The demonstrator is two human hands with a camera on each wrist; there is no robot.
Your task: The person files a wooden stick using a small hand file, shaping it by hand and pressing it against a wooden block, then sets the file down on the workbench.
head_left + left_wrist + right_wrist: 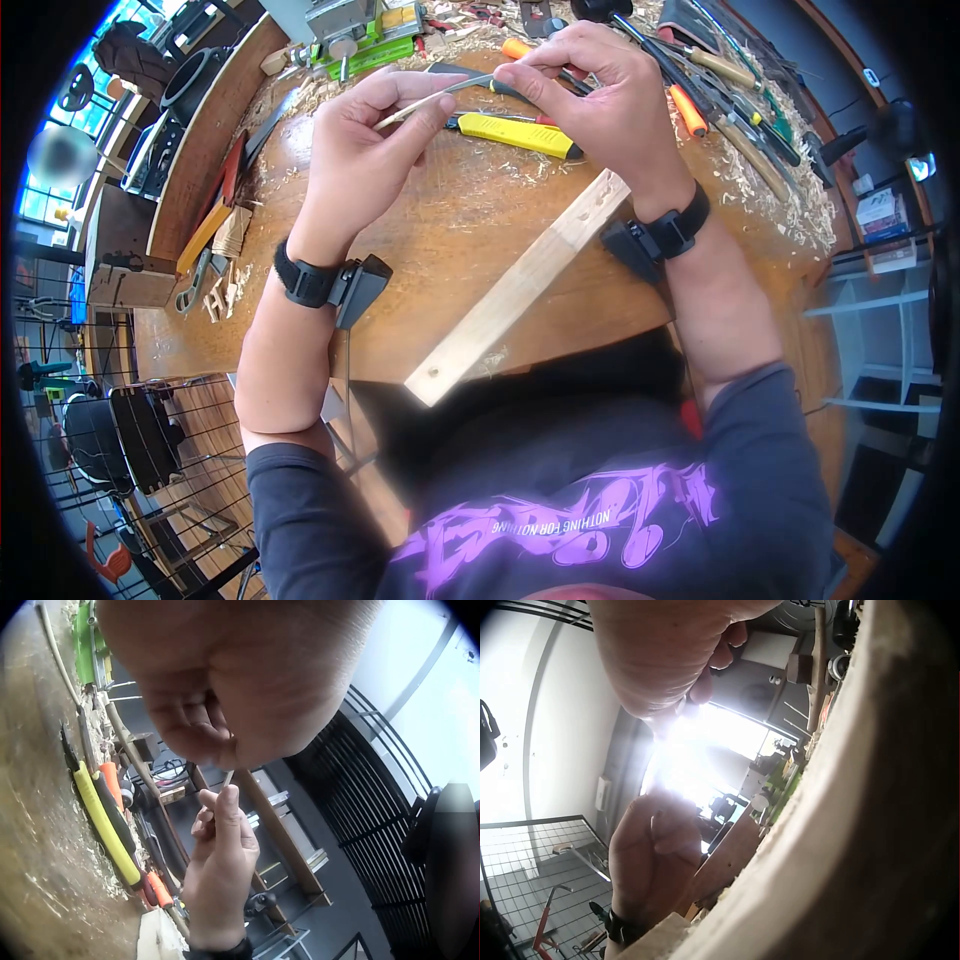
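Note:
Both hands are raised over the workbench point(400, 290), joined by a thin, pale, slightly bent strip point(468, 84). My left hand point(375, 150) pinches it between thumb and fingers, and one end sticks out past the fingers. At the other end, the thumb and index finger of my right hand point(610, 105) pinch the strip. In the left wrist view a short piece of the strip point(228, 778) shows between the fingertips. Glare washes it out in the right wrist view. Below the hands lies a wooden bar point(520, 285), slanting, with one end over the bench's front edge.
A yellow-handled tool point(515, 132) lies just beyond the hands. Several chisel-like tools point(740, 150) lie among wood shavings at the right. A green vise-like device point(375, 55) stands at the back, and small wood offcuts point(225, 295) lie at the left.

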